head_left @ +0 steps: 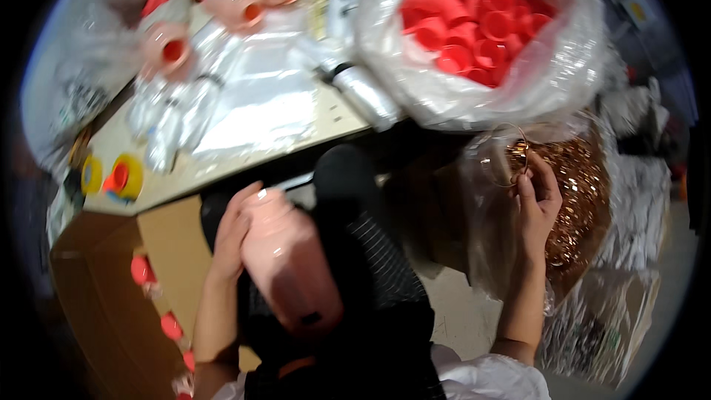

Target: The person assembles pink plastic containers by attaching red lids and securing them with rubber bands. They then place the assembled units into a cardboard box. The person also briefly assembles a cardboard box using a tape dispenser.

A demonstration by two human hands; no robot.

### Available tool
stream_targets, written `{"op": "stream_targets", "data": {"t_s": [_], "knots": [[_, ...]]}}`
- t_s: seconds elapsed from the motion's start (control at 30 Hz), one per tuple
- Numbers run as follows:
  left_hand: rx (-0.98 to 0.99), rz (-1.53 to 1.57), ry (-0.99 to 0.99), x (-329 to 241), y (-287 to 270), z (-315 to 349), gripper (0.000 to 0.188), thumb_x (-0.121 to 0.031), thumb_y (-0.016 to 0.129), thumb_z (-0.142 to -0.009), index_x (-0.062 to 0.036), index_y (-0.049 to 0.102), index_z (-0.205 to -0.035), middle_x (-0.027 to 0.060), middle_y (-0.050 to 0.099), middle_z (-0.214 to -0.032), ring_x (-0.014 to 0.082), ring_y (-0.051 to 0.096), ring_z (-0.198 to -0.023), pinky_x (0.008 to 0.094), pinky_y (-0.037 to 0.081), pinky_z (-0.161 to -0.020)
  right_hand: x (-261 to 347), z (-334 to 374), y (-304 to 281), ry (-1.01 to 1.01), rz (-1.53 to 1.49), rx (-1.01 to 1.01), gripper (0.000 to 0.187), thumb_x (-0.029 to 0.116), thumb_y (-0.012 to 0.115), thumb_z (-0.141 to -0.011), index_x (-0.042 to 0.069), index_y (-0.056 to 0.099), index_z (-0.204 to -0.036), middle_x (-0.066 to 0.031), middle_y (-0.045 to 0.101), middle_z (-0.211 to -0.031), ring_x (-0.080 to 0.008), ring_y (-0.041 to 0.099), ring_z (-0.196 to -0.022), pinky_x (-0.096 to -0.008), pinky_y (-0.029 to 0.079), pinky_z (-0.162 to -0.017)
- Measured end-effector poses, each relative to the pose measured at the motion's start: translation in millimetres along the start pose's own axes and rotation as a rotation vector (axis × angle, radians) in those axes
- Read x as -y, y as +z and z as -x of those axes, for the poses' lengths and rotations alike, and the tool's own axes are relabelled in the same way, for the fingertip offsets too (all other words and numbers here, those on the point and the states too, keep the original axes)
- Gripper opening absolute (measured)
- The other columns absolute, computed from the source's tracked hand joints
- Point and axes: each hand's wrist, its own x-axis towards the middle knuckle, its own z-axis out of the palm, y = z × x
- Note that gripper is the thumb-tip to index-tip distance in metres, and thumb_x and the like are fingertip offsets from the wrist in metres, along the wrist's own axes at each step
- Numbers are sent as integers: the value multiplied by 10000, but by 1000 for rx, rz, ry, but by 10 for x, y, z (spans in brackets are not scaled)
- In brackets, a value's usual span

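Observation:
A pink bottle (287, 255) leans across my lap with its neck toward the table. My left hand (234, 233) is closed around its side near the neck. Off to the right, my right hand (539, 196) pinches a thin copper-coloured ring (523, 150) between thumb and fingers. A faint, larger round outline shows beside that ring, too blurred to name. Below and around this hand lies an open clear bag (489, 252) with a heap of shiny copper-coloured rings (574, 200).
A large plastic bag (385, 52) of red caps (496, 24) sits on the table (167, 185), beside several pink bottles (231, 7), flat clear bags (259, 104) and yellow tape rolls (127, 176). An open cardboard box (96, 252) with red-capped items stands at left.

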Motion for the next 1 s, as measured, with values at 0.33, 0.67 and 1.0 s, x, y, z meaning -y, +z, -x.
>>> {"op": "stream_targets", "data": {"t_s": [0.33, 0.67, 1.0], "knots": [[-69, -61, 163, -178, 91, 263, 729, -353, 661, -958, -43, 334, -1531, 175, 433, -1503, 248, 440, -1377, 385, 353, -1148, 82, 619, 2758, 177, -241, 860, 293, 144, 489, -1039, -56, 693, -1102, -95, 714, -991, -117, 645, -859, -246, 514, -750], [-395, 135, -42, -38, 168, 480, 480, -247, 606, -1019, 32, 484, -1390, 114, 601, -1291, 163, 554, -1202, 312, 442, -1038, -64, 987, 2761, 438, -494, 946, 518, 384, 433, -1065, -49, 586, -1306, -147, 656, -1227, -200, 602, -1163, -319, 463, -995], [-451, 79, 32, -47, 338, 732, 357, -132, 575, -1018, 18, 410, -1297, 140, 579, -1269, 147, 564, -1161, 315, 466, -1012, 40, 1243, 2648, 449, -556, 809, 400, 107, 511, -1005, -52, 468, -1369, -157, 596, -1312, -191, 564, -1220, -337, 421, -1071]]}}
